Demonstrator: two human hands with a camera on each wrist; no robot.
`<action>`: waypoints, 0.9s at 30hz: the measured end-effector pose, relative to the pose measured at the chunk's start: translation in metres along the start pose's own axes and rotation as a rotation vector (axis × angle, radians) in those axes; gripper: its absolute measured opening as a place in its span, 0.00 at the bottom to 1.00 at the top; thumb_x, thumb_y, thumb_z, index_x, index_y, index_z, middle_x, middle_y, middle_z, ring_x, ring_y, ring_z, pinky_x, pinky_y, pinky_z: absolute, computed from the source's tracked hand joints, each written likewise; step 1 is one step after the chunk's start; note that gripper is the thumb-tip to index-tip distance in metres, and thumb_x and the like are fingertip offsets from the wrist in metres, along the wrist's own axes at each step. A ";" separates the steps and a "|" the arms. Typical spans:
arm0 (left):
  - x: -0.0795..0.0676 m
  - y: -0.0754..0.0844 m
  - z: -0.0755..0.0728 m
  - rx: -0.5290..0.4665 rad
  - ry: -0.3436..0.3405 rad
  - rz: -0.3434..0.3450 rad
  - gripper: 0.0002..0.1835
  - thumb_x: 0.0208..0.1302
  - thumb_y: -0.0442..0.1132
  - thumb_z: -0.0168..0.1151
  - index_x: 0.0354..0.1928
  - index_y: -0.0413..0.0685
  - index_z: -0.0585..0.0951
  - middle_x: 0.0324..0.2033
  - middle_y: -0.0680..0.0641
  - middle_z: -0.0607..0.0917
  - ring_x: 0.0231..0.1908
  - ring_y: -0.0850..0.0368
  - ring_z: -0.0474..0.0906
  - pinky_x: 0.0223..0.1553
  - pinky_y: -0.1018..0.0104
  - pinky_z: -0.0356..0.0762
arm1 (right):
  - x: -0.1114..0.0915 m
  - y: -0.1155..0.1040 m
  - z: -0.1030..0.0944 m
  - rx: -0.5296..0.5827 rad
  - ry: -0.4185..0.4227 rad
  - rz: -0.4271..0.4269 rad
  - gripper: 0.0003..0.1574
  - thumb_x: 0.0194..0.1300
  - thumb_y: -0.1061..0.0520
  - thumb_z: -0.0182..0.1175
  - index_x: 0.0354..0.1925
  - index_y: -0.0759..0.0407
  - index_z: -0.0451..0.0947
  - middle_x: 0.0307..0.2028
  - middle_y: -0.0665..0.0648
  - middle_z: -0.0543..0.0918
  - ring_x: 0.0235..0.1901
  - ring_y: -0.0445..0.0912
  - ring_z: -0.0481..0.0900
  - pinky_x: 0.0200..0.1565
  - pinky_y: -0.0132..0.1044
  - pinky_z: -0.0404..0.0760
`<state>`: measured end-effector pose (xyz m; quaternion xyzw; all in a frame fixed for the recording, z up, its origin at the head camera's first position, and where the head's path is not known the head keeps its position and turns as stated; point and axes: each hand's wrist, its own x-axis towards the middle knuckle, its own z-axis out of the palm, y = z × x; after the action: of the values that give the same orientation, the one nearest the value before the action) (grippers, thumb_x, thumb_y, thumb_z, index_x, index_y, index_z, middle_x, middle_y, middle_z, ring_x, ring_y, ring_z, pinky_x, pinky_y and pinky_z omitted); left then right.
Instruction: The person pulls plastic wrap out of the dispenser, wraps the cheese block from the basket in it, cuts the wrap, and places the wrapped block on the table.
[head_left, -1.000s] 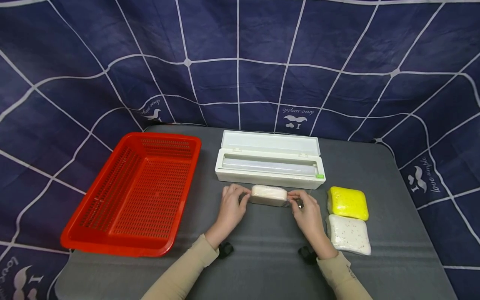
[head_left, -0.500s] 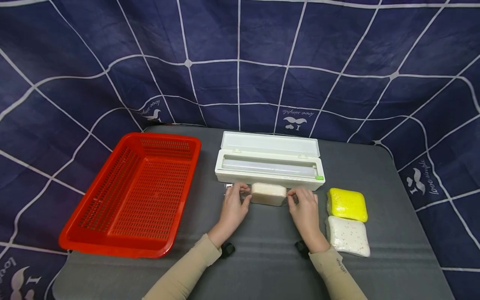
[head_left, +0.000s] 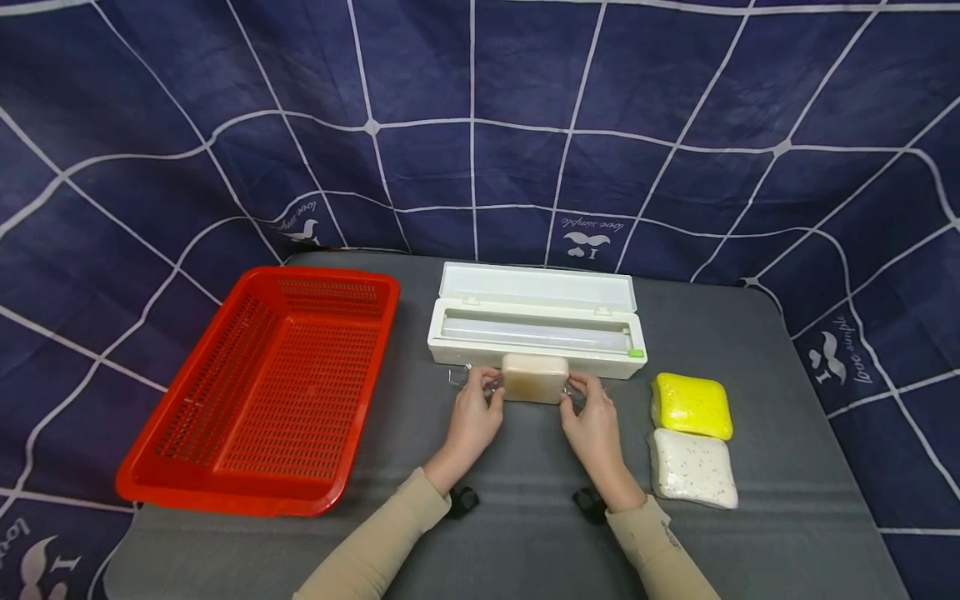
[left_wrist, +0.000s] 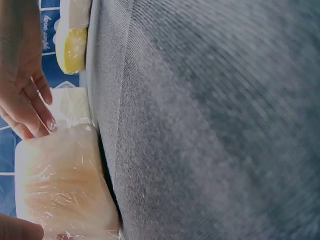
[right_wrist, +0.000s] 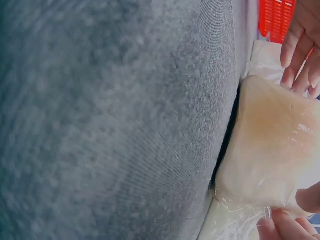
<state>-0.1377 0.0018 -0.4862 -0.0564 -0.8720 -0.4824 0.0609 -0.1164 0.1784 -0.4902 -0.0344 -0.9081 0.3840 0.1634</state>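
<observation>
A cream block with a tan face, shaped like a thick bread slice and wrapped in clear cling film, stands on edge, tilted, in front of the cling film dispenser. My left hand pinches gathered film at its left end. At the opposite end, my right hand pinches the film between thumb and fingers. In the right wrist view, creases run over the wrapped block, and loose film lies beside the right fingers. Only the thumb of the left hand shows clearly in the left wrist view.
The dispenser's white lid is raised, with a film roll inside and a green slider. On the left sits a red perforated basket. A yellow block and a speckled white block lie at right.
The cream block has tipped up and turned its tan face toward me. Both hands keep hold at its ends; the right hand has moved left.
</observation>
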 end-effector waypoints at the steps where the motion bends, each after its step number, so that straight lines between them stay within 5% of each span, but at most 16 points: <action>1: 0.000 0.001 0.000 -0.011 -0.006 -0.012 0.12 0.65 0.28 0.60 0.49 0.40 0.72 0.46 0.38 0.86 0.44 0.44 0.83 0.46 0.52 0.80 | 0.000 0.000 0.000 0.003 -0.006 0.008 0.24 0.62 0.65 0.64 0.56 0.68 0.72 0.49 0.69 0.84 0.52 0.63 0.80 0.56 0.60 0.72; 15: 0.002 0.000 -0.002 -0.062 0.026 -0.078 0.16 0.65 0.28 0.59 0.53 0.42 0.74 0.49 0.38 0.80 0.49 0.45 0.75 0.51 0.52 0.77 | 0.003 0.006 -0.013 0.008 0.057 0.003 0.22 0.61 0.66 0.64 0.55 0.66 0.76 0.49 0.67 0.82 0.51 0.60 0.75 0.53 0.55 0.70; 22: 0.017 0.015 -0.012 0.013 0.102 0.096 0.13 0.66 0.30 0.60 0.52 0.41 0.76 0.47 0.39 0.79 0.50 0.45 0.69 0.49 0.51 0.71 | 0.032 0.018 -0.047 -0.038 0.174 0.035 0.15 0.62 0.67 0.61 0.49 0.69 0.80 0.46 0.68 0.80 0.48 0.61 0.73 0.48 0.53 0.71; 27: 0.035 0.040 -0.010 0.018 0.038 0.223 0.07 0.66 0.30 0.60 0.45 0.44 0.80 0.46 0.44 0.82 0.50 0.47 0.70 0.52 0.53 0.71 | 0.054 0.032 -0.068 -0.092 0.080 0.111 0.21 0.63 0.63 0.64 0.54 0.68 0.78 0.53 0.71 0.72 0.54 0.64 0.66 0.52 0.56 0.66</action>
<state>-0.1655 0.0158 -0.4418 -0.1436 -0.8634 -0.4656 0.1313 -0.1474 0.2576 -0.4539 -0.1074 -0.9142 0.3486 0.1764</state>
